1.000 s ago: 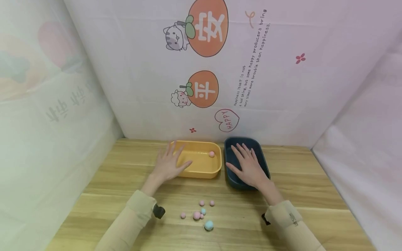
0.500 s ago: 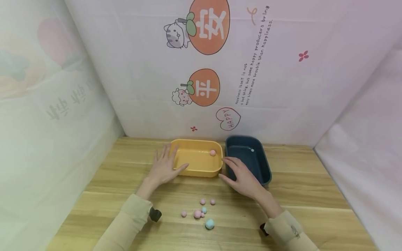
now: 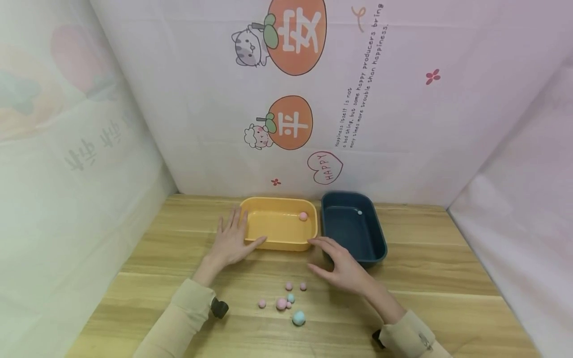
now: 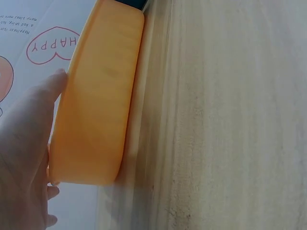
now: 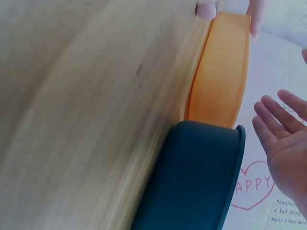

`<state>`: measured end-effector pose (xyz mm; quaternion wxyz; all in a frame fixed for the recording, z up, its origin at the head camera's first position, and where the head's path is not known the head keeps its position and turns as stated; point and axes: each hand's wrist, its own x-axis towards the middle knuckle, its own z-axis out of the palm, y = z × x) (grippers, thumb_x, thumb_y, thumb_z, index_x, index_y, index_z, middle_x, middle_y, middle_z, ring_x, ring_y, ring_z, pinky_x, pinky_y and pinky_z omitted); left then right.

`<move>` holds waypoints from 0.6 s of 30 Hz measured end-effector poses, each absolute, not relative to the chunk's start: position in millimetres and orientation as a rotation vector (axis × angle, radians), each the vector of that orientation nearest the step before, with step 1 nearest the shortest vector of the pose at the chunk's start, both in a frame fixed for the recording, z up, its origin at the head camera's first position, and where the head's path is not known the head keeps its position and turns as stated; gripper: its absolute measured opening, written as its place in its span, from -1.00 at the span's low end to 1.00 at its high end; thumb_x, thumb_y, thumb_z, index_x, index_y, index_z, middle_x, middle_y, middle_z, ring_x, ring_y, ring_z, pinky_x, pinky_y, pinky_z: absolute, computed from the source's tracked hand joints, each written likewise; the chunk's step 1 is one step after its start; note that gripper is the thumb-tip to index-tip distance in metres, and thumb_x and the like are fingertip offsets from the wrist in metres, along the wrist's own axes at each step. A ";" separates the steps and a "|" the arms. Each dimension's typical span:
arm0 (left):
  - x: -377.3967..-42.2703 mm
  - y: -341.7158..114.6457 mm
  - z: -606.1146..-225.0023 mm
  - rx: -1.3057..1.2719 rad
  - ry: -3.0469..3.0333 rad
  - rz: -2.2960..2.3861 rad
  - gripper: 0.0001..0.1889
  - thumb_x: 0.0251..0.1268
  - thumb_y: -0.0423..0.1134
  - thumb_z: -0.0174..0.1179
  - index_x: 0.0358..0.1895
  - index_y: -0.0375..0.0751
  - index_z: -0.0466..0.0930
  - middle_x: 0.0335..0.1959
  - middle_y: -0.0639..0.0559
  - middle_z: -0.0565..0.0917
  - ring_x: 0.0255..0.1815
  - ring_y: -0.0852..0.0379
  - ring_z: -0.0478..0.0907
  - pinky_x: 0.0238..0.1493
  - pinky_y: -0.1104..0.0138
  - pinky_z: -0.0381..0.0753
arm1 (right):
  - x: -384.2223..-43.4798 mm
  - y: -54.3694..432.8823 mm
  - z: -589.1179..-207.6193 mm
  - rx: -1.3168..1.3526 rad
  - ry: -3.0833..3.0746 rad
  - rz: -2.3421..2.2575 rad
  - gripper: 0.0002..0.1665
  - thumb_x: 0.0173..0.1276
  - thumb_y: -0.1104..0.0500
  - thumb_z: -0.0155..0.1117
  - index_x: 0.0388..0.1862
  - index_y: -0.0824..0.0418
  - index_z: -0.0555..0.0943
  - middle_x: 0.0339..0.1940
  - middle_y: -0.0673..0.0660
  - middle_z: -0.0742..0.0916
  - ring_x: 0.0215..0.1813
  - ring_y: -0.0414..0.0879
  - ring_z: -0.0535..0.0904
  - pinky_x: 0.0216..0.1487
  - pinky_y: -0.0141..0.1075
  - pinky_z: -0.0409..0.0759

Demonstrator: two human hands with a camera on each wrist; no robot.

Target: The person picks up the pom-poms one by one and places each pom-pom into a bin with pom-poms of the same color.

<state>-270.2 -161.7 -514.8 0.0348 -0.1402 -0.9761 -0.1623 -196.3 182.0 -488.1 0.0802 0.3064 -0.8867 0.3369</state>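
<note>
My left hand (image 3: 230, 242) lies with spread fingers at the left end of the yellow tray (image 3: 279, 245); in the left wrist view the thumb (image 4: 56, 81) is at the tray's rim. My right hand (image 3: 342, 268) hovers by the near left corner of the dark blue tray (image 3: 378, 233), fingers extended and holding nothing. A pink ball (image 3: 303, 216) sits inside the yellow tray, and a small pale ball (image 3: 359, 212) inside the blue one. On the table in front lie several pink balls (image 3: 281, 304), a small blue ball (image 3: 291, 298) and a larger blue ball (image 3: 298, 317).
Both trays stand side by side at the back of the wooden table (image 3: 425, 278), against a printed white cloth wall (image 3: 380, 174). White cloth (image 3: 528, 174) also hangs along both sides. Each forearm carries a dark wrist device (image 3: 219, 308).
My right hand has moved from over the blue tray toward its near left corner, uncovering the pale ball. My left hand has shifted slightly left and nearer. The balls stay in place.
</note>
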 end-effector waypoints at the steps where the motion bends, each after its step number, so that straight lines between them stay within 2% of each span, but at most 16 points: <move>1: -270.3 -162.2 -515.8 -0.434 -2.997 -0.502 0.17 0.56 0.52 -0.02 0.81 -0.36 -0.12 0.85 -0.38 -0.12 0.87 -0.40 -0.14 0.78 -0.47 -0.19 | -195.5 181.2 -488.9 0.938 -2.638 1.023 -0.34 0.47 0.11 0.55 0.49 0.19 0.60 0.43 0.22 0.72 0.46 0.22 0.67 0.43 0.24 0.68; 4: -270.0 -162.8 -517.3 -0.435 -2.997 -0.503 0.18 0.56 0.53 -0.02 0.81 -0.36 -0.14 0.86 -0.38 -0.14 0.88 -0.38 -0.16 0.78 -0.47 -0.18 | -193.6 179.4 -492.7 1.007 -2.596 1.092 -0.38 0.44 0.21 0.57 0.44 0.21 0.62 0.36 0.18 0.75 0.39 0.17 0.71 0.38 0.15 0.73; 9: -269.2 -161.6 -517.9 -0.428 -3.003 -0.508 0.18 0.56 0.52 -0.02 0.81 -0.37 -0.16 0.86 -0.39 -0.18 0.87 -0.41 -0.16 0.79 -0.46 -0.19 | -189.5 178.7 -502.2 1.052 -2.588 1.284 -0.45 0.38 0.36 0.57 0.33 0.23 0.64 0.24 0.23 0.78 0.26 0.21 0.73 0.32 0.05 0.78; 13: -267.7 -160.9 -515.6 -0.421 -3.014 -0.526 0.19 0.55 0.51 0.00 0.81 -0.36 -0.17 0.86 -0.38 -0.17 0.88 -0.40 -0.17 0.80 -0.44 -0.20 | -187.6 180.4 -508.7 1.024 -2.638 1.456 -0.51 0.41 0.31 0.58 0.26 0.33 0.64 0.19 0.33 0.77 0.25 0.22 0.72 0.37 0.06 0.76; 18: -268.2 -160.2 -514.6 -0.425 -3.015 -0.539 0.18 0.55 0.52 0.00 0.82 -0.35 -0.17 0.86 -0.36 -0.18 0.88 -0.39 -0.18 0.80 -0.43 -0.21 | -187.7 183.7 -517.4 1.033 -2.656 1.532 -0.52 0.42 0.28 0.56 0.23 0.37 0.62 0.16 0.32 0.77 0.23 0.24 0.71 0.35 0.10 0.74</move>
